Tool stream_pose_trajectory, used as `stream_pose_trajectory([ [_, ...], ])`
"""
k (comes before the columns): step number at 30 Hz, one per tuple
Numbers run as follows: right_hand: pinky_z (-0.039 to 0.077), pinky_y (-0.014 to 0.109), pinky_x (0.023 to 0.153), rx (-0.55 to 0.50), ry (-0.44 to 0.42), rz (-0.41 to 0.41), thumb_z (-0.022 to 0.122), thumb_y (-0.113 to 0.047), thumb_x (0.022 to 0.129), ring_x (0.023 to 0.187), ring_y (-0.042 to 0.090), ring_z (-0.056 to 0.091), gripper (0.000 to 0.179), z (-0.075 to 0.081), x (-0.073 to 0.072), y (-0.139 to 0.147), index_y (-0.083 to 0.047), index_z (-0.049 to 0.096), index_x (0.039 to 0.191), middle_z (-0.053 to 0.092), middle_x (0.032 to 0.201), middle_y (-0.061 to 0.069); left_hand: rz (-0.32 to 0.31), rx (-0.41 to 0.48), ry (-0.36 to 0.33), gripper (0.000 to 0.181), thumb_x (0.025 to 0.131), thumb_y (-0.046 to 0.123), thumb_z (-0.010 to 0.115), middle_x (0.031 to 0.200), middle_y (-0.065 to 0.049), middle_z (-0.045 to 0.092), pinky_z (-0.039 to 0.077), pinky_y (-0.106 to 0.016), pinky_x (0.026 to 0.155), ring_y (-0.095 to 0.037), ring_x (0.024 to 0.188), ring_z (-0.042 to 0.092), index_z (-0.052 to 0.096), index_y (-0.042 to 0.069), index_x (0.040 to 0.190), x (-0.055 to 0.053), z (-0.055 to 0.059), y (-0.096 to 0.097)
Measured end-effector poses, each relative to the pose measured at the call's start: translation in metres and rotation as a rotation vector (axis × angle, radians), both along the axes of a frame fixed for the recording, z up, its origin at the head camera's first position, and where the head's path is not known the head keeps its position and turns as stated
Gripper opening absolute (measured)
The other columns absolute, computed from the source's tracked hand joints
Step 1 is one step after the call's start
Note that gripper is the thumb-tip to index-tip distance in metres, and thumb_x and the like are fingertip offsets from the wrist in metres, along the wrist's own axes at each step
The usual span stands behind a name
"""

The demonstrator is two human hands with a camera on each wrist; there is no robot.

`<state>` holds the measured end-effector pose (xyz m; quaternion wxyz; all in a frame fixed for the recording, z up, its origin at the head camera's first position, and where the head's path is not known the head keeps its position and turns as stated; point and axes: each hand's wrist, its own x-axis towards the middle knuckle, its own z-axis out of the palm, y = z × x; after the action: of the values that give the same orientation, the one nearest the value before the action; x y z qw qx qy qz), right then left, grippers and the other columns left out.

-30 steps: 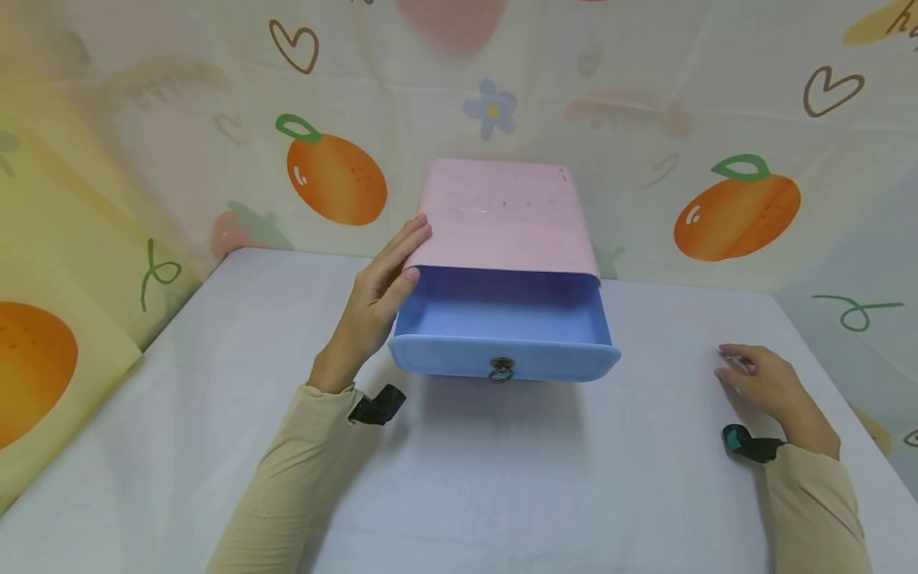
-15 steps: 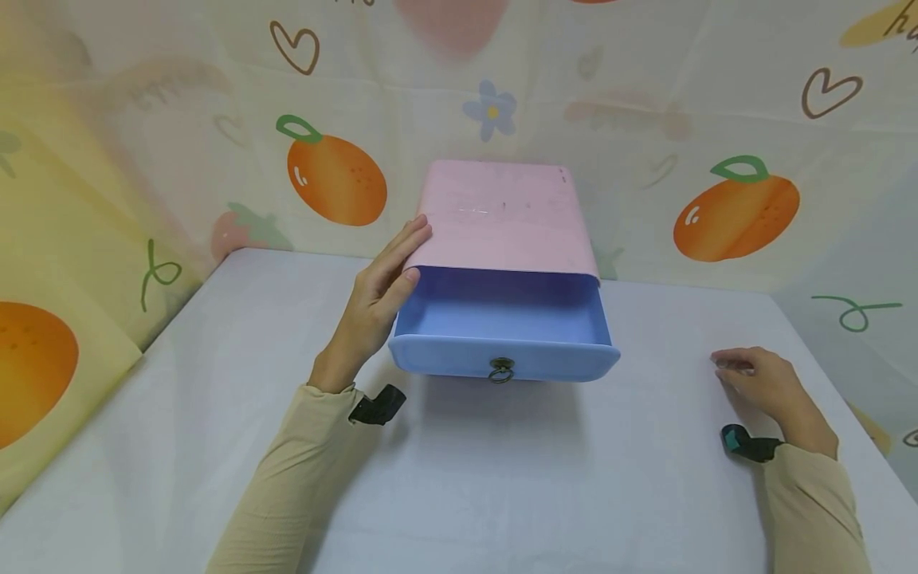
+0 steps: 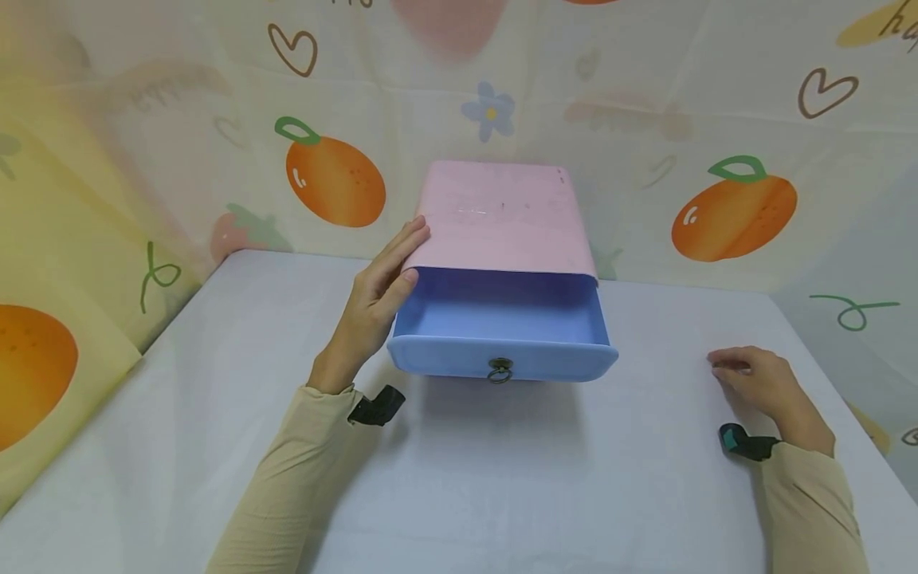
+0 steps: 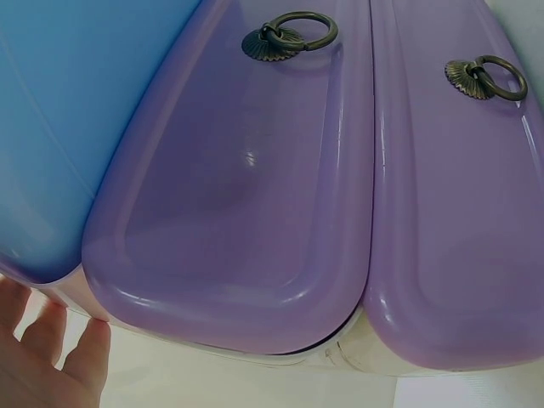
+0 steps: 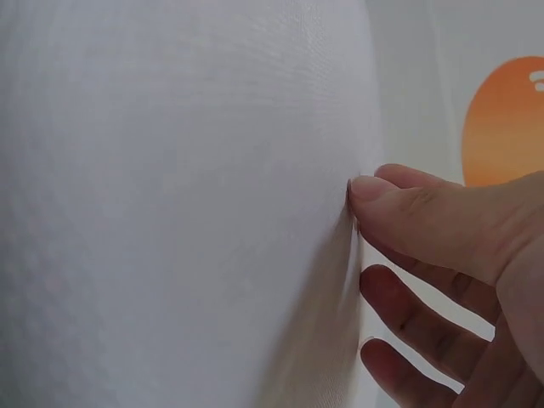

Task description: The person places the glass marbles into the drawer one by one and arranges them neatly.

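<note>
A pink cabinet [image 3: 502,215] stands at the middle back of the table, its blue drawer [image 3: 502,362] pulled out. I see no contents in the visible part of that drawer, and a dark metal ring handle [image 3: 500,370] hangs on its front. My left hand [image 3: 373,307] rests with extended fingers on the cabinet's left side and top edge. Two purple drawers [image 4: 229,187] with ring handles show lower down in the left wrist view. Over at the right, my right hand [image 3: 770,391] touches the tabletop with thumb and fingertips close together. Whether something tiny sits between them is unclear.
A white cloth [image 3: 502,494] covers the table. Behind it hangs a curtain [image 3: 631,104] printed with oranges, hearts and a flower, close to the cabinet's back. Black wrist cameras [image 3: 376,405] are strapped on both wrists.
My right hand has shifted slightly left on the table, and its thumb and fingers have drawn closer together. The left hand, cabinet and drawer have stayed put.
</note>
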<state>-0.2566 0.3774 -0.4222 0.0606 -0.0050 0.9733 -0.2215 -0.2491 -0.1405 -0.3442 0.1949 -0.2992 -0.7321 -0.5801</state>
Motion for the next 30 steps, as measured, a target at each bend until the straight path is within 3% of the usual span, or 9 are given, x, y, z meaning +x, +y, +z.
stream_pose_trajectory([
  [17,0.045,0.067,0.096,-0.027,-0.019,0.005,0.055,-0.026,0.102,0.118,0.054,0.046,0.045,0.009,-0.001,-0.007,0.009,0.056,0.130,0.052,0.132,0.037,0.006,-0.003,-0.006,0.048,0.101,0.009,0.043,0.160,0.001,0.037,0.022,-0.028,0.125,-0.009,0.152,0.025,0.046,0.007,0.148,0.002,0.000,0.000],
  [30,0.044,0.068,0.096,-0.017,0.033,0.046,0.059,-0.017,0.099,0.115,0.053,0.050,0.037,0.016,-0.001,-0.017,0.008,0.059,0.126,0.057,0.127,0.036,0.007,-0.005,-0.011,0.048,0.100,0.009,0.044,0.160,0.000,0.037,0.021,-0.029,0.125,-0.009,0.152,0.025,0.046,0.008,0.148,0.000,0.000,0.000],
])
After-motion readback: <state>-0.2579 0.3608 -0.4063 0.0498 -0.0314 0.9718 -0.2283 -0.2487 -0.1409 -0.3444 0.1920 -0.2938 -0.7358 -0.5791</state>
